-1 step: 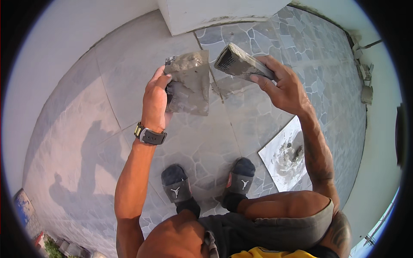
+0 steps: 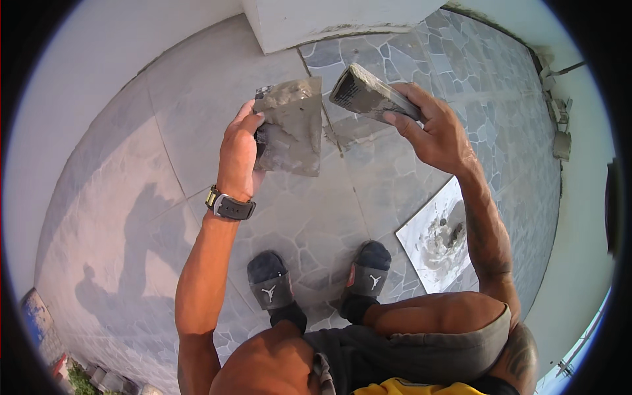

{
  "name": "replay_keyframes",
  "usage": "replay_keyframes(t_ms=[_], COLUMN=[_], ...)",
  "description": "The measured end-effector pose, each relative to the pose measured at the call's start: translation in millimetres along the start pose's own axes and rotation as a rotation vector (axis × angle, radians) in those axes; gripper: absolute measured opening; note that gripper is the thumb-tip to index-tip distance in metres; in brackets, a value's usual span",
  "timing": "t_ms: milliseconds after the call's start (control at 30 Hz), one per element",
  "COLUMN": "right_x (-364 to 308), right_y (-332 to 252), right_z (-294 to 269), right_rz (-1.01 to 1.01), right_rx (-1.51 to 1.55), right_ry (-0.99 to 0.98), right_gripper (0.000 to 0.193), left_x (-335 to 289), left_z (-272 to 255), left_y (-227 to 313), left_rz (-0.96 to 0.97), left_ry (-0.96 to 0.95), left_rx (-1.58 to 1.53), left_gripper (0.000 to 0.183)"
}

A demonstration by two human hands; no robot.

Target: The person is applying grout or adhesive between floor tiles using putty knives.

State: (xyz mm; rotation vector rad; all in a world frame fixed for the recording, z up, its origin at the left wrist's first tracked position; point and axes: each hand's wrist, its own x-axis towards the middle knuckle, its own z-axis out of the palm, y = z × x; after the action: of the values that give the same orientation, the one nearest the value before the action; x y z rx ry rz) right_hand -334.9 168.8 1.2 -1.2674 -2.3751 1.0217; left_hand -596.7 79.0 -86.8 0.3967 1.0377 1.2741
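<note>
My left hand (image 2: 239, 155) grips a flat rectangular plate (image 2: 289, 145) by its left edge, thumb on top. Wet grey mortar (image 2: 286, 95) coats the plate, with a thicker heap along its far end. To the right, my right hand (image 2: 438, 128) pinches a dark flat spreader-like piece (image 2: 368, 95) between thumb and fingers. Mortar smears its face and its upper edge, and pale print shows on it; its exact kind is unclear. The piece is tilted, its wide end pointing toward the plate. A small gap separates the two, and both are held above the tiled floor.
A white square board (image 2: 418, 234) with mortar on it lies on the floor (image 2: 316, 217), partly behind my right forearm. My sandalled feet (image 2: 273, 280) are below the plate. A white wall corner (image 2: 329, 20) stands ahead, and rubble (image 2: 561, 131) lines the right wall.
</note>
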Motion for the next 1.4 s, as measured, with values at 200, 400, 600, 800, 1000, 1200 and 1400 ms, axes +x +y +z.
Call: replay_keyframes(t_ms=[200, 400, 600, 800, 1000, 1200, 1400], right_x=[-25.6, -23.7, -22.3, -25.4, -34.0, -23.7, -24.3], right_y=[70.2, 103.9, 114.2, 87.0, 15.0, -15.9, -0.6], right_z=[26.9, 55.9, 42.7, 14.9, -2.8, 51.1, 87.4], right_rz=[0.480, 0.467, 0.346, 0.284, 0.010, -0.529, -0.591], right_rx=[0.716, 1.418, 1.596, 1.382, 0.185, -0.080, -0.333], right_ry=[-0.082, -0.330, -0.450, -0.244, -0.028, 0.263, 0.300], right_gripper=[0.039, 0.044, 0.044, 0.046, 0.042, 0.062, 0.064], left_x=[7.4, 23.8, 30.2, 18.3, 2.9, -3.7, -21.2], left_z=[19.2, 55.2, 66.8, 49.2, 30.9, 17.8, 4.6], left_y=[-0.2, -9.1, -15.2, -5.6, -2.0, -5.3, 15.8], left_rz=[-0.009, -0.030, -0.005, 0.024, 0.000, 0.003, -0.018], left_ry=[0.020, -0.043, -0.009, 0.135, 0.142, 0.082, 0.159], left_rx=[-0.022, 0.077, 0.116, 0.080, -0.029, -0.242, -0.217], left_gripper=[0.044, 0.046, 0.046, 0.045, 0.044, 0.039, 0.041])
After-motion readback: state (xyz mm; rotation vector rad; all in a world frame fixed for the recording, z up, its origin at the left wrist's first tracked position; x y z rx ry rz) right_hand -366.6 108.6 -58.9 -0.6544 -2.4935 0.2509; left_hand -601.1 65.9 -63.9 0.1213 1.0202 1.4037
